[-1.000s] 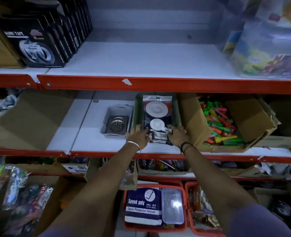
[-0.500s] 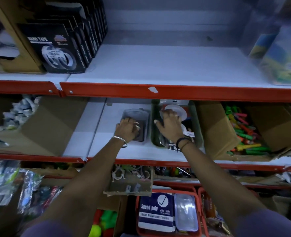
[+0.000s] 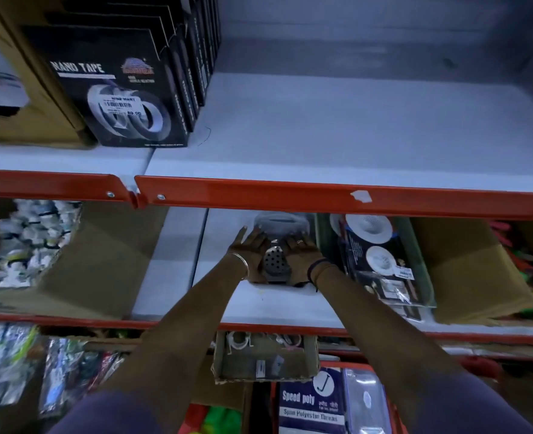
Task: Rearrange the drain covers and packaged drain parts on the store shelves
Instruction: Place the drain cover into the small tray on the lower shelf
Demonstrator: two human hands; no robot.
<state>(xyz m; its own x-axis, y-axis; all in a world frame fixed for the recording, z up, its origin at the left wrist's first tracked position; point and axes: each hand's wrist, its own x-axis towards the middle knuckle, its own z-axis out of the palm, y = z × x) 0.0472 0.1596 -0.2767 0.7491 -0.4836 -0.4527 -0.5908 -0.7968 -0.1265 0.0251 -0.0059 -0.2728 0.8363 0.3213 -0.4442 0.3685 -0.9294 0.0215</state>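
A small clear plastic tray (image 3: 280, 221) stands on the white middle shelf (image 3: 277, 305), with a round perforated metal drain cover (image 3: 276, 264) inside it. My left hand (image 3: 250, 249) lies flat against the tray's left side. My right hand (image 3: 302, 255) presses its right side, so both hands clasp the tray between them. Just to the right, a green tray (image 3: 415, 261) holds packaged drain parts (image 3: 374, 255) with white round strainers on dark cards.
Cardboard boxes flank the spot: one at left (image 3: 80, 261) with white items, one at right (image 3: 465, 270) with colourful pieces. The red shelf rail (image 3: 290, 195) overhangs above. Black nano tape boxes (image 3: 117, 89) stand on the upper shelf. A small open carton (image 3: 265, 358) sits below.
My right hand left the green tray of packaged parts and moved left onto the clear tray. Both hands now hold that tray; the view has come closer and shifted right.
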